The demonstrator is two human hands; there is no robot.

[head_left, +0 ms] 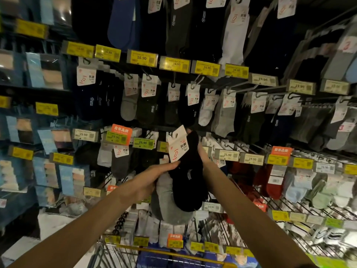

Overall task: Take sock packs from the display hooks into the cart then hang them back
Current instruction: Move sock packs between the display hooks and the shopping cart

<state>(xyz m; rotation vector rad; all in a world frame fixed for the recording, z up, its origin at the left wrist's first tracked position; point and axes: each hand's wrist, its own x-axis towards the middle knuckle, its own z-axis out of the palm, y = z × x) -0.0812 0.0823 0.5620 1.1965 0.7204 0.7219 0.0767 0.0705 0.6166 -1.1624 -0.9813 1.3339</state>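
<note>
I hold a black sock pack with a white card header up in front of the sock display, at the middle of the view. My left hand grips it from the left, fingertips just under the card. My right hand holds its right edge from behind. A grey sock pack hangs under the black one against my left hand. Display hooks carry rows of sock packs above and beside my hands. The cart, with a wire basket and yellow rim, sits at the bottom of the view.
Yellow price tags line the hook rails. Boxed packs fill the shelves on the left. Red, white and pale green socks hang at lower right. Blue packaging lies in the cart.
</note>
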